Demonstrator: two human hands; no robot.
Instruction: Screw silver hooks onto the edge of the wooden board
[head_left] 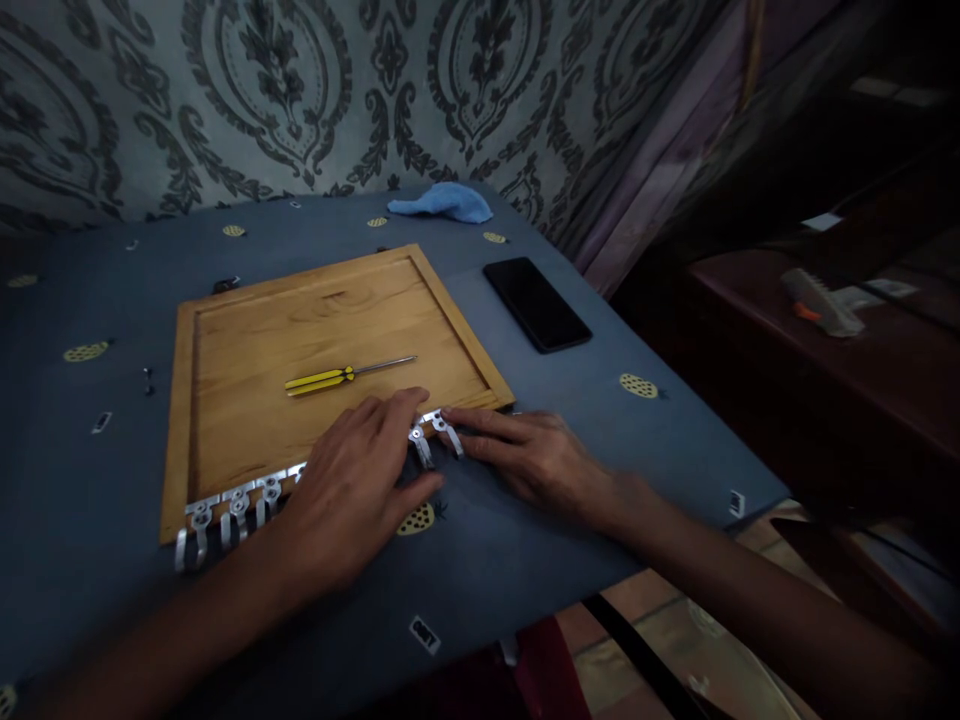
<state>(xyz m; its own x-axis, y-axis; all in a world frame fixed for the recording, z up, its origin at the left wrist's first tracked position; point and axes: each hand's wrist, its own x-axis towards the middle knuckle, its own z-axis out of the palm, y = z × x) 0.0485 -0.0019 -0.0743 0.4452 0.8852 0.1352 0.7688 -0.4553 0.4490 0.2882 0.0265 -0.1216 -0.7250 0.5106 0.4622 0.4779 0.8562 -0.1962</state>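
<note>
A wooden board (247,350) with a raised frame lies flat on a blue cloth-covered table (105,430). A metal hook rail (240,505) with several hooks runs along the board's near edge. My left hand (352,490) lies palm down over the rail's middle, fingers together and resting on it. My right hand (529,455) lies flat at the rail's right end, fingertips touching the last hook (448,432). A screwdriver (341,376) with a yellow and black handle rests on the board just beyond my left hand.
A black phone (536,303) lies to the right of the board. A blue rag (444,203) sits at the table's far edge near the patterned wall. Small dark screws (148,380) lie left of the board. The table's right edge drops to a dark wooden shelf (825,350).
</note>
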